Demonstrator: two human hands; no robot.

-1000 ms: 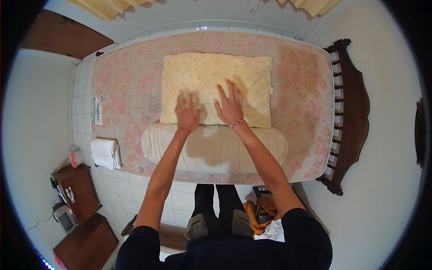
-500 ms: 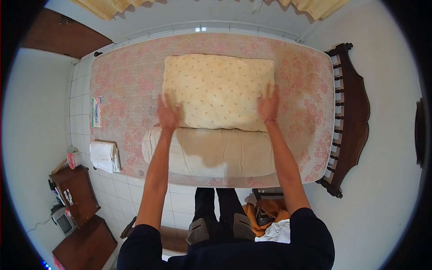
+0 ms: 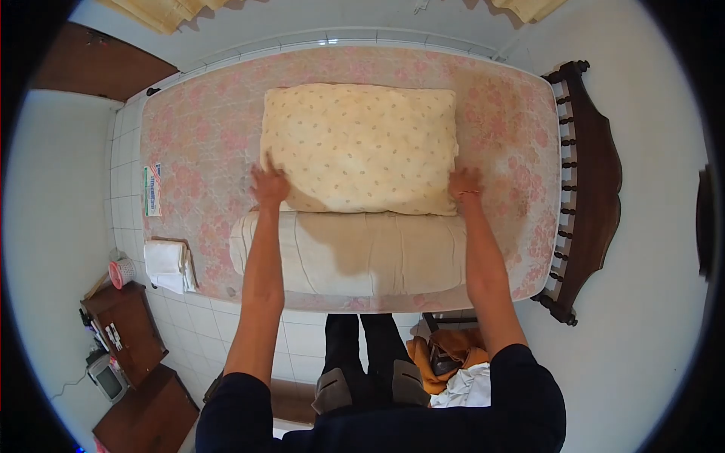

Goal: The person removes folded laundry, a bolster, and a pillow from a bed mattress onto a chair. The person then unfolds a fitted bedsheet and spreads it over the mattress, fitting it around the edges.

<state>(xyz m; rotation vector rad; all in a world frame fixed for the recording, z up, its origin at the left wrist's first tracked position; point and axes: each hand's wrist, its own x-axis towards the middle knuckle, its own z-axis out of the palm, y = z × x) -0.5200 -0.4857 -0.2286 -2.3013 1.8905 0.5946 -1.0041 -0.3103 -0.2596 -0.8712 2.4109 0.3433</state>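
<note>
Head view: the left hand (image 3: 269,186) and right hand (image 3: 466,183), fingers spread wide, flank the pillow (image 3: 359,143), seemingly bracketing it evenly behind the bolster (image 3: 408,249) along the near edge of the mattress (image 3: 506,121).

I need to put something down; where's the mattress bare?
The mattress is free between pillow and headboard, and between pillow and folded white cloth. Crowded: pillow's sides, with left hand and right hand; near edge, with bolster.

My top: dark navy, short sleeves (image 3: 525,377) ending above elbows. My trousers (image 3: 342,340): black, grey-brown patches (image 3: 332,391) on both thighs, short dark slit on each. Thin reddish band (image 3: 469,192) round my right wrist. Left wrist bare.
</note>
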